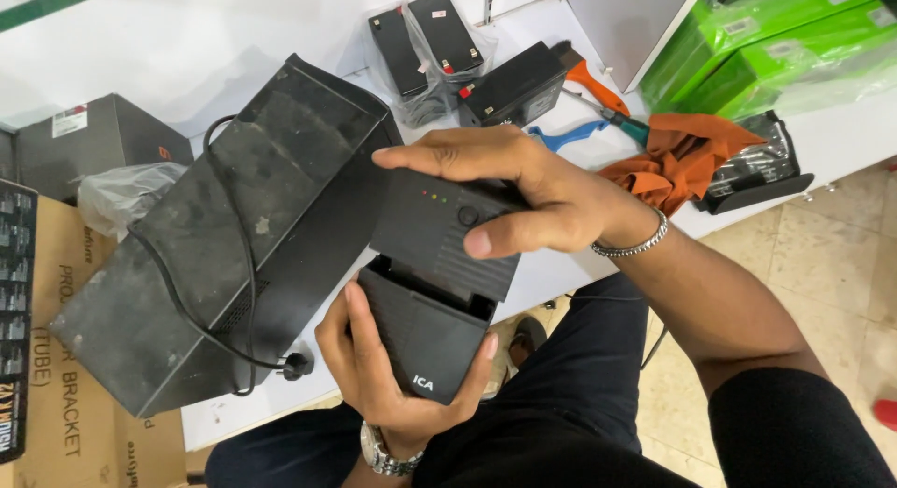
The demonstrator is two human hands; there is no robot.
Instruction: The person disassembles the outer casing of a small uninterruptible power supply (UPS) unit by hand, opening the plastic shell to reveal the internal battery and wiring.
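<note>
A small black power-backup box (pixel 439 264) with three tiny indicator lights and a round button on its front panel sits in front of me at the table edge. My left hand (pixel 392 367) cups its lower front cover from below. My right hand (pixel 523 194) grips the upper front panel from above, thumb pressed on its face. A gap shows between the upper panel and the lower cover.
A larger dusty black unit (pixel 234 226) with a coiled power cord lies on the white table (pixel 187 40) to the left. Three black batteries (pixel 467 63), pliers, an orange cloth (pixel 687 152), green boxes (pixel 775 40) and cardboard boxes (pixel 65 395) surround it.
</note>
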